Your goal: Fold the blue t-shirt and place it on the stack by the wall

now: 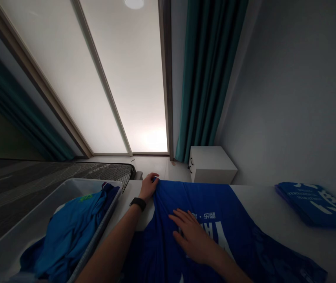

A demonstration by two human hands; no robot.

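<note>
A blue T-shirt (pixel 185 232) with white printing lies spread on a white table (pixel 274 208). My left hand (pixel 148 188), with a black wristband on the wrist, pinches the shirt's far edge. My right hand (pixel 194 239) rests flat on the shirt with its fingers spread, over the white print. A folded blue shirt (pixel 315 204) lies at the table's right side, apart from both hands. Close to my left forearm stands a grey plastic bin (pixel 103 224) holding crumpled blue clothing (pixel 68 236).
Left of the bin lies a dark striped mattress (pixel 47 181). Beyond the table stand a white bedside cabinet (pixel 212 165), teal curtains (pixel 206 78) and a frosted glass door (pixel 121 78). A grey wall (pixel 288 98) runs along the right.
</note>
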